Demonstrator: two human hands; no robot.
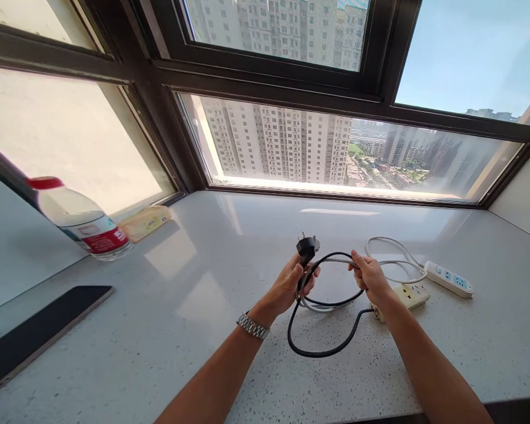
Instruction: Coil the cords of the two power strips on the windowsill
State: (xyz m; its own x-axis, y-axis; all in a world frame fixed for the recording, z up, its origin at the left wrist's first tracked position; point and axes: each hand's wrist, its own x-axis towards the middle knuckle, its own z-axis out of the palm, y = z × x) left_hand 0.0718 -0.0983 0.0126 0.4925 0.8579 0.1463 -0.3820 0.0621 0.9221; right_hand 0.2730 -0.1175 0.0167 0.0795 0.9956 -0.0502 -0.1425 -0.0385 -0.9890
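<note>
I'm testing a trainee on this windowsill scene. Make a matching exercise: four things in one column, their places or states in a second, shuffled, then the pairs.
Things:
1. black cable
2. water bottle
3. white power strip
4. wristwatch

Places or states:
A. worn on the left arm
B. lying on the counter at far right
C. held looped in both hands, plug up
D. standing at the left, red cap on

Pairs: 1-C, 2-D, 3-B, 4-A
</note>
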